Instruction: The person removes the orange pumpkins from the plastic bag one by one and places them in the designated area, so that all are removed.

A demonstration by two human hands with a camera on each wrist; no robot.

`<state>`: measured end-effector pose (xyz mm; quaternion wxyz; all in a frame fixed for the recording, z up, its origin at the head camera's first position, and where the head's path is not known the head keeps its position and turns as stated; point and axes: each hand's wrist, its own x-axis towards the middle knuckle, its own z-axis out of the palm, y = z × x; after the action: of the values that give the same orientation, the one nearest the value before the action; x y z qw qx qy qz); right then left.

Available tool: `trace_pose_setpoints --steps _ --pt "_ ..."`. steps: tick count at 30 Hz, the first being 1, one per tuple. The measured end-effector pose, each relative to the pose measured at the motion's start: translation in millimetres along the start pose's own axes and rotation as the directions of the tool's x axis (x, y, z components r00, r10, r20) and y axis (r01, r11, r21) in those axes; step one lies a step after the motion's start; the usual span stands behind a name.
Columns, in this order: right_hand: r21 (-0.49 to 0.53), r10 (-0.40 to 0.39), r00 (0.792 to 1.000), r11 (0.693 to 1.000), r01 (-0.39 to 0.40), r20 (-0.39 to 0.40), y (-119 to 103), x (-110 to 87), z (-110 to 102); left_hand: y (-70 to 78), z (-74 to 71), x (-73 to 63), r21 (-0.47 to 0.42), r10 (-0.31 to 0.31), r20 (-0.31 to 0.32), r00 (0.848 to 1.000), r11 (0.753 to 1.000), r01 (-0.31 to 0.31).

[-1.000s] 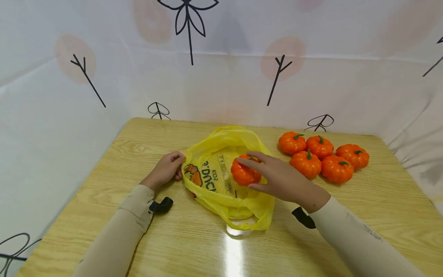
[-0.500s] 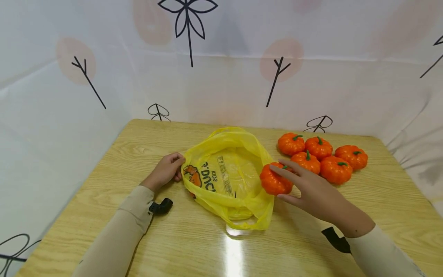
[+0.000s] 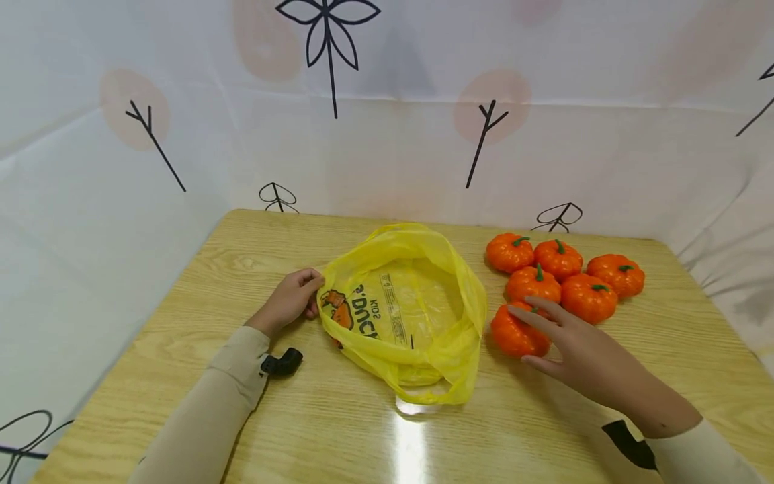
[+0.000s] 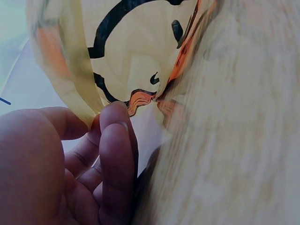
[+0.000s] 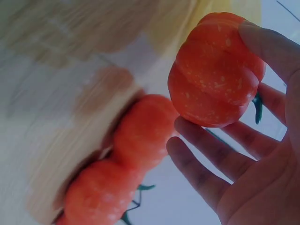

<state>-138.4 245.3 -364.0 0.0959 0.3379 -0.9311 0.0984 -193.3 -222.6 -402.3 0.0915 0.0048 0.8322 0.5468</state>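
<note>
A yellow plastic bag (image 3: 468, 302) lies with its wide mouth facing up, dark lettering and an orange figure printed on it. At its left rim, my left hand (image 3: 289, 300) pinches the film between thumb and fingertips; the left wrist view shows the same pinch on the bag's edge (image 4: 82, 70). Right of the bag, my right hand (image 3: 589, 353) holds a small orange toy pumpkin (image 3: 514, 333) between thumb and fingers. In the right wrist view this pumpkin (image 5: 215, 70) is raised off the table, its green stem turned toward the palm.
Several more orange pumpkins (image 3: 588, 298) sit clustered at the right rear of the wooden table (image 3: 338, 437). A white patterned cloth (image 3: 387, 154) hangs behind and at the sides.
My right hand has drawn the pumpkin out from over the bag's mouth and carried it right, close to the other pumpkins. The left hand stays at the bag's rim.
</note>
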Motion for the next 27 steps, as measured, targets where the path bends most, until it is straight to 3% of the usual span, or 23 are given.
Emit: trace_pose_setpoints --steps 4,12,18,27 --pt "-0.006 0.033 0.999 0.999 -0.032 0.016 7 -9.2 2 -20.1 -0.2 10.5 0.000 0.003 -0.011 1.000 1.000 -0.003" --pt "0.001 0.091 0.996 0.996 -0.091 0.017 21 -27.4 7 -23.3 -0.3 7.5 0.000 -0.007 -0.015 1.000 1.000 0.007" --pt "0.010 0.148 0.988 0.989 -0.148 0.034 28 -31.5 11 -23.6 -2.0 7.2 -0.012 0.001 0.000 1.000 1.000 -0.001" --pt "-0.002 0.196 0.977 0.980 -0.197 0.080 32 -35.5 15 -29.2 -3.2 3.6 -0.036 -0.042 0.014 0.999 0.998 0.043"
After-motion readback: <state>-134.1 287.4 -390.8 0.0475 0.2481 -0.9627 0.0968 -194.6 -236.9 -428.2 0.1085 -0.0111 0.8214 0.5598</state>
